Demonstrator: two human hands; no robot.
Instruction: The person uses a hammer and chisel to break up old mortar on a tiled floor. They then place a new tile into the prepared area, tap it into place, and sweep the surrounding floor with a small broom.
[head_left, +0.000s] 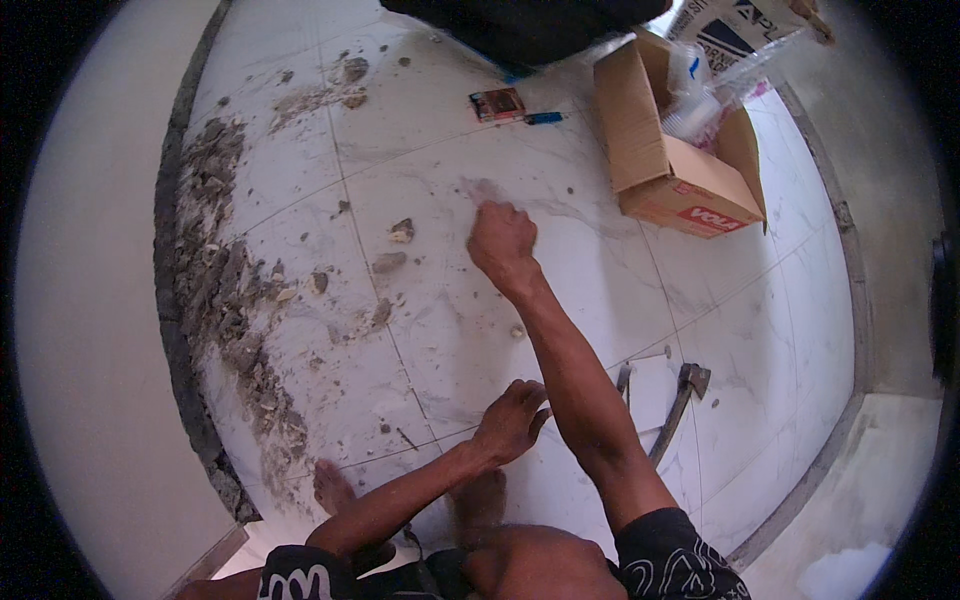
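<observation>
My right hand point(502, 243) reaches far forward over the white marbled floor tiles point(590, 290), fingers curled into a closed shape. A greyish smudge lies on the tile just beyond its knuckles. Whatever it may hold is hidden. Close to my body, my left hand point(512, 422) hangs beside my right forearm. Its fingers are loosely bent with the thumb apart, and nothing shows in it. To the right of my right forearm, a hammer point(692, 380) with a dark metal head lies by a white tile piece point(652, 392).
Rubble point(225, 290) lies along the left wall, with loose chunks point(402, 231) scattered inward. An open cardboard box point(690, 190) holding clear plastic stands at the back right. Near it lie a small reddish packet point(497, 104), a blue lighter-like item point(544, 118) and a black bag point(530, 30).
</observation>
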